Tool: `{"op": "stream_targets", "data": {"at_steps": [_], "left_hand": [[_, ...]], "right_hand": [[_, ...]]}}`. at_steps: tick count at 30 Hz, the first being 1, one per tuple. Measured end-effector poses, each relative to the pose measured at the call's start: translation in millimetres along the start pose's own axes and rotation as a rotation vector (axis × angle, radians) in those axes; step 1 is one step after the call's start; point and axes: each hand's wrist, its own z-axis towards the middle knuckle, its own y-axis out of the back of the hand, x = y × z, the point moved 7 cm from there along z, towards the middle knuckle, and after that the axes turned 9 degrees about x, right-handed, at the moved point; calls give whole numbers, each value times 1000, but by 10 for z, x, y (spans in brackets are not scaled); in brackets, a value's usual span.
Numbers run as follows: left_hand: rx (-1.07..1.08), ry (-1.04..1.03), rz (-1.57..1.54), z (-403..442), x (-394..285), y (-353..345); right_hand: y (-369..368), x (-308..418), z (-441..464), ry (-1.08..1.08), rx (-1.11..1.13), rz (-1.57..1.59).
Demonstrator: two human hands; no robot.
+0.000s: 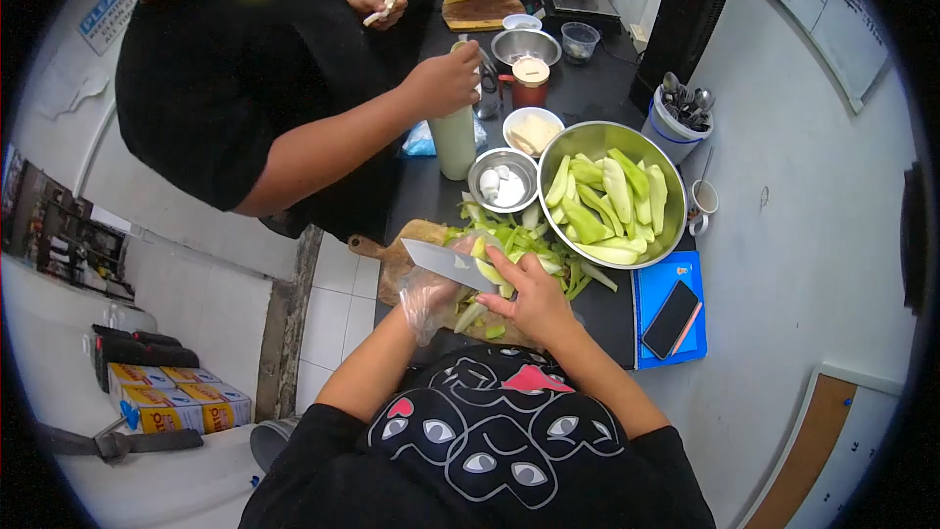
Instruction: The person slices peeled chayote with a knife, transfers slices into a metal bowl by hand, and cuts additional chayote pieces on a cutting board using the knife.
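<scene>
While a large steel bowl (676,216) is holding a heap of pale-green peeled vegetable pieces, a small steel bowl (488,162) just beside it is holding a few white, egg-shaped items. Close behind these, a white bowl (508,125) is carrying pale slices, and a red cup (530,95) is standing with something cream-coloured across its top. Farther along the dark counter, another steel bowl and a clear plastic tub (580,39) are sitting near each other (their contents are too small to make out). Near the wall, a white tub (674,137) is holding a cluster of spoons, and a white mug (701,212) is standing with a thin utensil leaning in it.

In front of the wearer, the right hand (537,302) is gripping a knife (441,260) near the base of its blade, the index finger reaching forward and the thumb set apart below. The left hand (431,294) is wearing a clear plastic glove and lying partly behind the blade; how far its fingers are closing cannot be told. A green vegetable piece (487,270) is showing at the blade beside the right fingertips, above a wooden board (416,233) strewn with green trimmings (534,245). Across the counter, a co-worker's hand (450,78) is closing around the top of a tall, pale-green bottle (454,142).
</scene>
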Motion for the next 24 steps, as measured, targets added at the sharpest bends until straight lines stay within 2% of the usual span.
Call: {"op": "stream_targets", "data": {"at_steps": [3, 6, 10, 13, 15, 17, 18, 21, 24], "left_hand": [[-44, 138, -320, -187, -410, -237], [2, 77, -333, -145, -421, -243], [-101, 233, -151, -261, -497, -243], [-170, 321, -4, -373, -711, -308], [-110, 237, -29, -323, -541, -289], [-65, -37, 268, -158, -295, -159], [-63, -115, 335, -144, -401, -178], [14, -60, 784, -139, -320, -161], [-28, -104, 791, -134, -481, -202]], "right_hand": [[-1, -8, 11, 5, 4, 17], [-23, -23, 12, -11, 21, 57], [-54, -65, 31, -12, 26, 146], [-125, -155, 73, -98, 151, 260], [-148, -184, 70, -70, 107, 288], [-178, -213, 69, -57, 78, 272], [-183, -229, 76, -57, 69, 266], [-166, -266, 93, -85, 51, 211], [-174, -267, 112, -122, 100, 216]]}}
